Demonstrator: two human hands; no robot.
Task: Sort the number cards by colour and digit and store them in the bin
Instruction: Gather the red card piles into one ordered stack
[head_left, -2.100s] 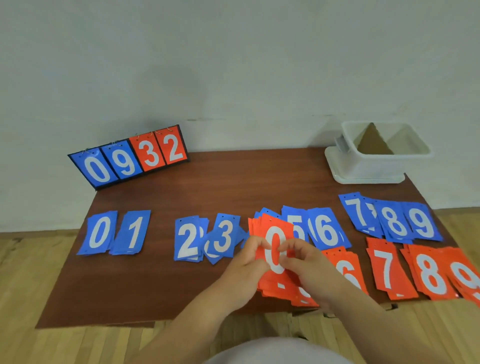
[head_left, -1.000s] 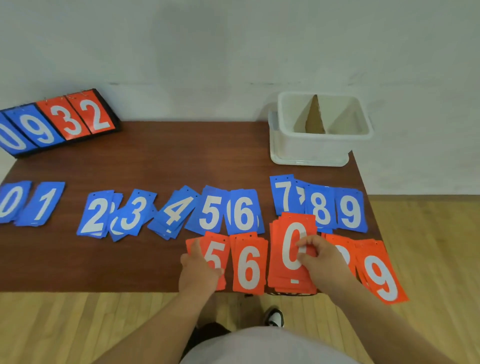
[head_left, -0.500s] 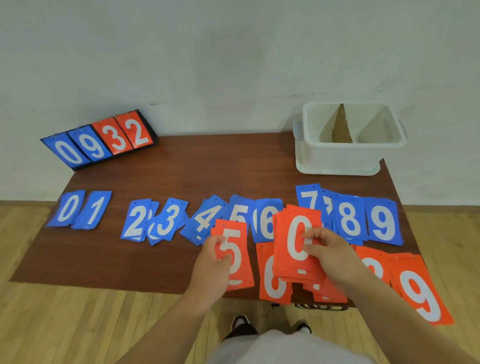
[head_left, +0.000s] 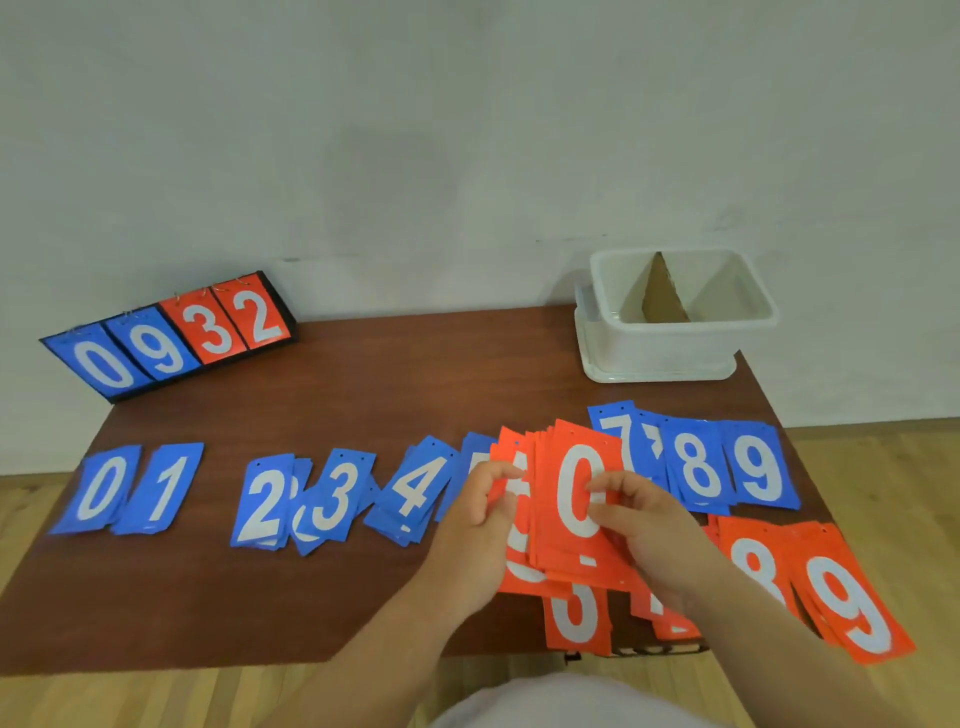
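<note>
- While both grips hold the fanned red stack (head_left: 576, 499) in front of the bin (head_left: 660, 348), in the head view, nothing squares it up. The right grip (head_left: 644, 525) pinches the side topped by a 0 with thumb and curled fingers. The left grip (head_left: 475, 525) pinches the left edge, where a 5 shows.
- The cards look thin and slick, so some could slip from the fan onto the blue row (head_left: 332, 499) left of the bin, mixing colours.
- The red 9 pile (head_left: 852, 603), in front of the bin, overhangs the desk (head_left: 415, 374) edge. A brush from the right forearm could send it to the floor.
- Digits hidden behind the 0 may get merged unsorted.
- No cards show in the bin yet.
</note>
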